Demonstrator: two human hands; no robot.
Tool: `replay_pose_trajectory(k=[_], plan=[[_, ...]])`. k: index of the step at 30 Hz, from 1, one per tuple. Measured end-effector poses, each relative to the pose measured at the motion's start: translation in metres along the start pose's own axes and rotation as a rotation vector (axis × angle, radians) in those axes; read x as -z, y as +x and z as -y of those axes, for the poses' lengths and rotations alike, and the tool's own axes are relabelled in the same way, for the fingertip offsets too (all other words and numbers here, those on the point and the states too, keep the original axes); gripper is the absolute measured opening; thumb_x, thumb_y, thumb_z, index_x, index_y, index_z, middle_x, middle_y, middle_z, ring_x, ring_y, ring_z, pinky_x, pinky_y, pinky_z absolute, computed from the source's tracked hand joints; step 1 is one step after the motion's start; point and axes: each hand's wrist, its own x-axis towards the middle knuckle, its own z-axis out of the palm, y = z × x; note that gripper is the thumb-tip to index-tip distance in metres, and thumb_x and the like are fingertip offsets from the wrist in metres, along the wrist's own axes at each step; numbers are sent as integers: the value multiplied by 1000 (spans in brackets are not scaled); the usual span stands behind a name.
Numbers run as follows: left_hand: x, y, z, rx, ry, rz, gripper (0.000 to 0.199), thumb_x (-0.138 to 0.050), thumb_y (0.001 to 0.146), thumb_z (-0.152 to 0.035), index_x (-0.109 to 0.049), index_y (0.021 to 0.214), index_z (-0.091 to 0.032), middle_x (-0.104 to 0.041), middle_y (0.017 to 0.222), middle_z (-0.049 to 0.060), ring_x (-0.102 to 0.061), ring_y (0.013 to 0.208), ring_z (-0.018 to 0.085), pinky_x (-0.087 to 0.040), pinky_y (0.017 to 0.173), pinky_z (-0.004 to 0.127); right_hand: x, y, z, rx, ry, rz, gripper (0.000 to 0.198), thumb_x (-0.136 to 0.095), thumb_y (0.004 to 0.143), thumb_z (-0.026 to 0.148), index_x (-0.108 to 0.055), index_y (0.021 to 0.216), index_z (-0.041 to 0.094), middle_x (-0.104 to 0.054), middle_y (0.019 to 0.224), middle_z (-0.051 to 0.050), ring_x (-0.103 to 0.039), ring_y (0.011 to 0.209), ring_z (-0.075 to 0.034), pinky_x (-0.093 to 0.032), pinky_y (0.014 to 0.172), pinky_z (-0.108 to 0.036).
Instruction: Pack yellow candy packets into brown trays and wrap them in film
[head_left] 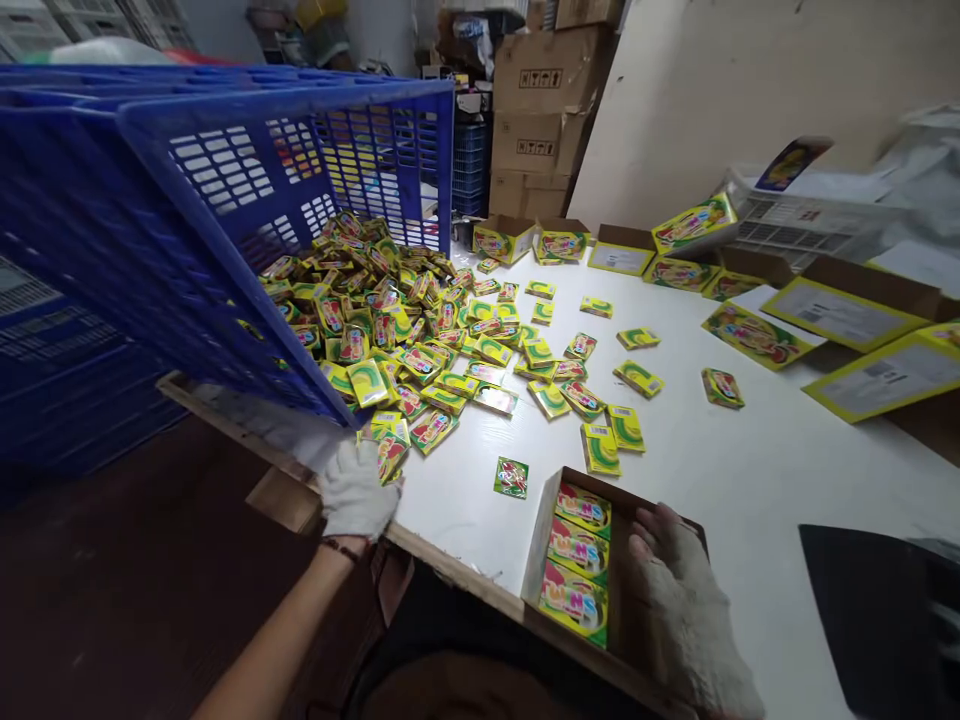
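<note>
Gloved hands sorting small yellow-green packets at a white table.

The left hand [358, 490] reaches into the packet pile [397, 320] spilling from a tipped blue crate [187, 230]; whether its fingers pinch one I cannot tell. The right hand [679, 590] lies open, flat inside a cardboard box [541, 520] beside three packed packets [577, 555].

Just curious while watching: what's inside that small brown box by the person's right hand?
The brown box holds three yellow packets lined along its left side. The right hand covers the other side, so anything beneath it is hidden.
</note>
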Motion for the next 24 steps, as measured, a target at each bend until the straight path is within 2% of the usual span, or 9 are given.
replay_pose_trajectory(k=[2,4,7,9,11,13,18,21,24], plan=[[-1,3,18,19,76,54,61,-63,75,-39,-52,127,-8,-59,111,21,-58,104,38,-48,86,52,-6,-6,11,108,10,-3,66,-61,74,51,-46,133,23,-61,129,-10,-60,118,-27,-50,100,-40],[-5,-5,14,-94,-25,-50,50,-59,78,-39,-56,119,-10,-62,106,18,-60,101,34,-49,87,48,-24,-13,20,182,52,42,60,-63,75,48,-51,128,22,-64,123,-11,-63,111,-25,-50,99,-41],[-10,-35,-26,-319,-321,-337,49,-60,82,-39,-52,123,-13,-62,111,15,-59,107,29,-49,94,44,-63,-21,30,177,220,277,63,-67,73,47,-51,127,19,-65,120,-14,-67,97,-24,-55,89,-41],[-8,-55,-57,-469,-483,-386,57,-60,84,-38,-43,133,-14,-61,115,15,-59,110,26,-50,95,40,-83,-26,37,151,286,503,59,-65,75,50,-54,123,19,-65,120,-15,-67,97,-24,-55,86,-40],[-4,-63,-75,-641,-577,-284,63,-59,85,-45,-39,137,-16,-60,120,14,-58,113,25,-50,96,37,-89,-28,45,176,255,627,49,-59,80,53,-59,115,18,-66,117,-14,-64,104,-26,-52,93,-41],[3,-50,-75,-695,-550,-129,57,-56,86,-48,-45,134,-20,-59,124,13,-55,118,26,-47,101,38,-80,-25,52,208,169,596,43,-54,84,52,-60,110,18,-67,116,-13,-62,109,-27,-48,98,-42],[14,30,-22,-232,21,255,40,-57,78,-26,-58,117,-16,-57,117,17,-52,114,34,-41,97,48,-30,-7,55,199,-86,422,41,-56,82,44,-57,114,19,-70,105,-9,-66,93,-26,-55,84,-40],[12,54,-8,-239,46,301,42,-54,78,-24,-57,119,-13,-57,116,17,-54,108,32,-44,91,44,-16,-3,53,480,-238,388,34,-56,81,33,-62,113,21,-70,105,-8,-64,97,-26,-52,87,-40],[5,51,-24,-377,-216,415,41,-55,81,-38,-59,117,-20,-59,115,10,-55,108,25,-43,95,37,-26,-7,64,902,-480,482,21,-51,87,21,-66,102,20,-68,108,-11,-61,101,-25,-50,91,-41]])
